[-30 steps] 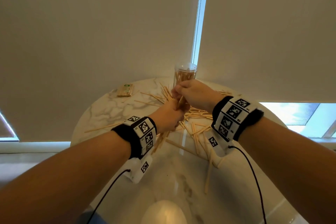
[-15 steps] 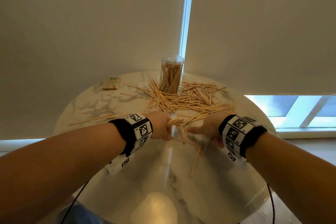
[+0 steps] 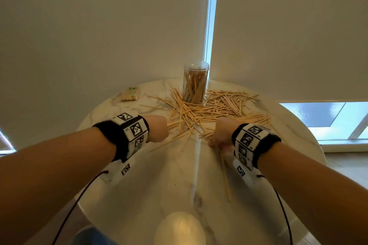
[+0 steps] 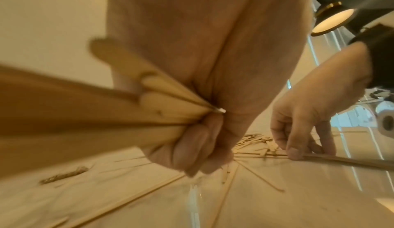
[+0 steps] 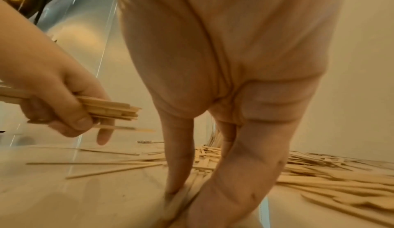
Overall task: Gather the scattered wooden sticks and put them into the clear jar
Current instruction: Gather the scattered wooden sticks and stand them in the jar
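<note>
The clear jar (image 3: 196, 82) stands upright at the table's far side with many wooden sticks in it. A loose pile of sticks (image 3: 215, 109) spreads around and in front of it. My left hand (image 3: 158, 128) hovers at the pile's near left edge and grips a bundle of sticks (image 5: 106, 108), which fans out close to the camera in the left wrist view (image 4: 85, 113). My right hand (image 3: 215, 141) is down on the table at the pile's near right edge. Its thumb and fingers (image 5: 175, 181) pinch one end of a long stick (image 3: 225, 173) lying on the marble.
The round marble table (image 3: 159, 185) ends close behind the jar against closed blinds. A small flat packet (image 3: 130, 94) lies at the far left. Single sticks (image 3: 159, 148) lie between my hands. A lamp's reflection (image 3: 179, 228) glows near the front edge.
Both hands came down and back from the jar's mouth to the near edge of the pile. The right hand dropped onto the table and pinched a long stick.
</note>
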